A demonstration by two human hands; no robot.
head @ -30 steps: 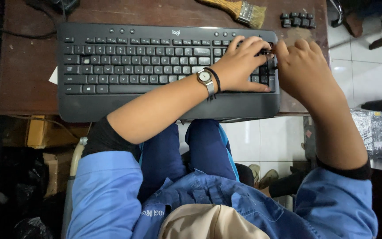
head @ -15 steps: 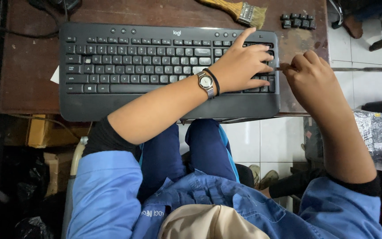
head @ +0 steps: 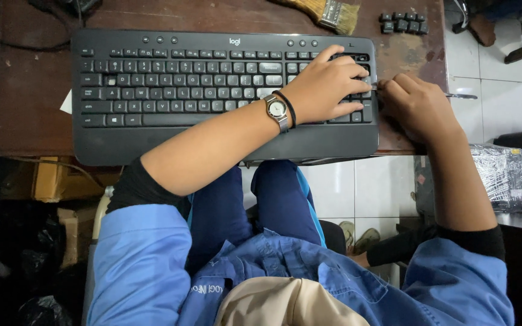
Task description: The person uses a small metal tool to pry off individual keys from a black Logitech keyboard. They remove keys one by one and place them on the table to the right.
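A black full-size keyboard [head: 200,90] lies on a worn brown wooden table [head: 31,130]. My left hand [head: 327,87], with a wristwatch and a black band on the wrist, lies flat over the number pad at the keyboard's right end, fingers spread on the keys. My right hand [head: 418,108] is just beyond the keyboard's right edge, closed around a thin metal tool [head: 461,95]. The tool's tip points left at the number pad's edge, next to my left fingertips. Several loose black keycaps [head: 403,23] sit at the table's far right corner.
A paintbrush with pale bristles [head: 330,11] lies beyond the keyboard. Cables run at the table's far left. Below are white floor tiles, a plastic-wrapped box [head: 502,175] on the right and cardboard boxes [head: 49,181] under the table on the left.
My right hand has drawn back to the right, from over the number pad to just past the keyboard's edge. My left hand has stayed on the number pad.
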